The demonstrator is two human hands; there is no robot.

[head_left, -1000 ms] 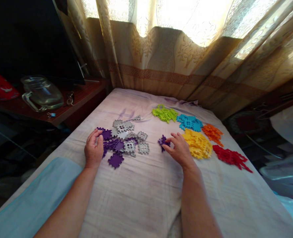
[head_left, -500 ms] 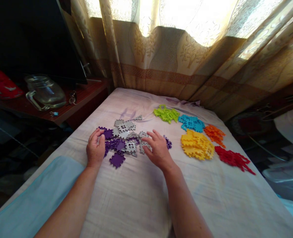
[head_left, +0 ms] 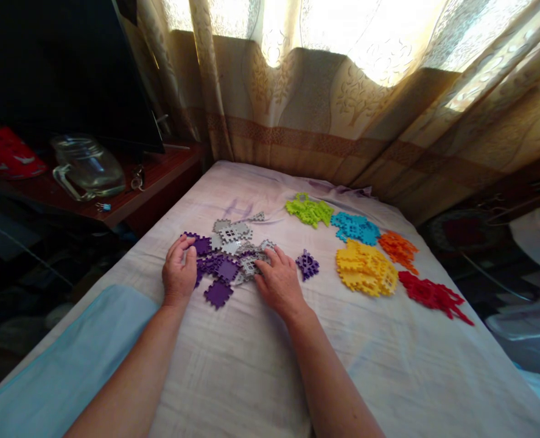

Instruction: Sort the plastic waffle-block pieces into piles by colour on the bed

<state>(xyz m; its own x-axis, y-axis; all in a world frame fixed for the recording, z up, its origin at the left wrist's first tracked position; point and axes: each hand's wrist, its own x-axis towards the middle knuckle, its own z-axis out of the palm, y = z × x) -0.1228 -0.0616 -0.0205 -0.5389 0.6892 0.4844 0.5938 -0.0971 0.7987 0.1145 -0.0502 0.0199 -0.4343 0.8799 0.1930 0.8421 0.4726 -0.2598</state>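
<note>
Toward the bed's [head_left: 233,365] left edge, the half-open left hand [head_left: 179,274] flanks purple tiles [head_left: 218,294]; the curved right hand [head_left: 279,281] touches gray tiles [head_left: 230,246], grip unclear. Light fingertips avoid snagging teeth.

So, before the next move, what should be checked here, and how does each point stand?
- Right hand at the grey pieces: ok
- Right hand's grip on a piece: cannot tell, fingertips hidden
- Grey pieces separate from purple pieces: not ok, they overlap
- Small purple cluster apart from yellow pile: ok
- Left hand beside the purple pieces: ok
</note>
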